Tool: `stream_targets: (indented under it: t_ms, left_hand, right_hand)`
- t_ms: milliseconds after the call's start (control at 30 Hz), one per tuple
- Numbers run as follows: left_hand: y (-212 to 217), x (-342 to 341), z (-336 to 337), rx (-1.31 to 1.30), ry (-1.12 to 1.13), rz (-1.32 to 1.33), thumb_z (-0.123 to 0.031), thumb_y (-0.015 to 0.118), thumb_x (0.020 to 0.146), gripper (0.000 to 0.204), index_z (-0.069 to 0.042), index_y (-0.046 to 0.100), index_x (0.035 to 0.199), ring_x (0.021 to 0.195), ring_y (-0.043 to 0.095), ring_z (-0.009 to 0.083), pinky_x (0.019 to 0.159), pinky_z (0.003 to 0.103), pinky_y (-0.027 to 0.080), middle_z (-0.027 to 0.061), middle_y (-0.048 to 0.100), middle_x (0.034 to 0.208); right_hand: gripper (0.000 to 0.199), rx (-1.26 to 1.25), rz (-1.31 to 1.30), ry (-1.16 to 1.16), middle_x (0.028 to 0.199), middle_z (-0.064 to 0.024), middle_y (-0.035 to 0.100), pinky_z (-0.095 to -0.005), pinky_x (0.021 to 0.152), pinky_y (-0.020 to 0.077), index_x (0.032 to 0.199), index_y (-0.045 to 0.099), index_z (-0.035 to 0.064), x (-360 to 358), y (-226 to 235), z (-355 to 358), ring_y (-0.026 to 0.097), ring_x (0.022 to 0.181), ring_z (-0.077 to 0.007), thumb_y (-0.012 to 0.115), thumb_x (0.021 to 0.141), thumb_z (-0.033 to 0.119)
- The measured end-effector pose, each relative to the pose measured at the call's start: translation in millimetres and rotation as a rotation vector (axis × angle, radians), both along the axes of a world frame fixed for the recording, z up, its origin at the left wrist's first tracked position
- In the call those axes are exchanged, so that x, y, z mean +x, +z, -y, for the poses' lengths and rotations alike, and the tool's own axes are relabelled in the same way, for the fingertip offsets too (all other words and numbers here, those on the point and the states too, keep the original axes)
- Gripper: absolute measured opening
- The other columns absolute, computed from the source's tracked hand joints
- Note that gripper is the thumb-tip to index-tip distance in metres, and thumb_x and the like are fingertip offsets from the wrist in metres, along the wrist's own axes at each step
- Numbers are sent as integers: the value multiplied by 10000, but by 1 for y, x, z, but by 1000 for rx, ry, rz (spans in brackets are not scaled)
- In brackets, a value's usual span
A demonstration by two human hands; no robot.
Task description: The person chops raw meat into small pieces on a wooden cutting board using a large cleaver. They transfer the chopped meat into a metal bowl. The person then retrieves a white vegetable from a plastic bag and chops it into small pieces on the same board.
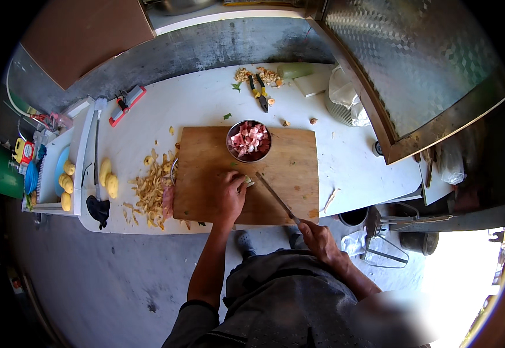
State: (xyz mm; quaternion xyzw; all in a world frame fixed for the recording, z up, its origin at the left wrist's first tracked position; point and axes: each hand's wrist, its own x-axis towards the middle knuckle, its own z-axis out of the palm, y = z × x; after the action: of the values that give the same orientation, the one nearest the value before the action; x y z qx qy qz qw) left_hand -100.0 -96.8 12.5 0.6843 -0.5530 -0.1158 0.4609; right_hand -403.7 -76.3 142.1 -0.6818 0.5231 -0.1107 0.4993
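Observation:
A knife (277,196) slants over the right half of the wooden cutting board (206,145), with my right hand (317,236) closed round its handle at the board's front edge. On the middle of the board, my left hand (233,194) has its fingers bent around a small pale-green piece of food (249,181), whose kind I cannot make out. The blade's tip lies just right of that piece, apart from it. Beyond my left hand, a round metal bowl (229,152) of diced pink meat (250,139) stands at the board's far edge.
Left of the board lie heaped peelings (154,191) and peeled potatoes (111,184). Pliers (260,95) rest at the back near garlic skins (244,75) and a green gourd-like vegetable (295,71). An open framed glass panel (415,64) overhangs the table's right side.

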Motion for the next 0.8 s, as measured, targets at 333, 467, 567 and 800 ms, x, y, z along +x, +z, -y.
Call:
stream_targets:
  t_ms: [333,467,567,800]
  left_hand:
    - [13,-8,-18,27,-95,272,-101,758,887,358,14,731,1226,1146,618,408,979,505,520,177,700,1239]
    - [9,-4,-20,23,-117,251,-96,770,869,384,11,719,1233,1157,612,414,997,500,514,188,689,1264]
    - [4,-2,-20,26,-135,231,-75,766,858,373,16,715,1216,1163,610,418,1009,497,511,190,685,1267]
    - [6,-6,-23,-36,-85,246,-1,731,827,368,15,720,1195,1118,617,409,973,493,524,173,685,1237]
  right_hand:
    - [331,-158,10,47,1114,-307,722,-572,876,544,1221,716,15,15,-40,-2,681,1076,-518,581,1100,292]
    - [353,-174,48,91,1046,-300,723,-562,833,545,1241,695,-14,18,-39,0,679,997,-517,589,1099,292]
    - [393,-158,101,126,939,-270,714,-498,733,553,1244,676,-47,14,-44,3,707,851,-422,586,1106,310]
    - [440,236,155,90,798,-159,662,-386,602,502,1231,649,-68,24,-5,10,631,664,-224,533,1134,345]
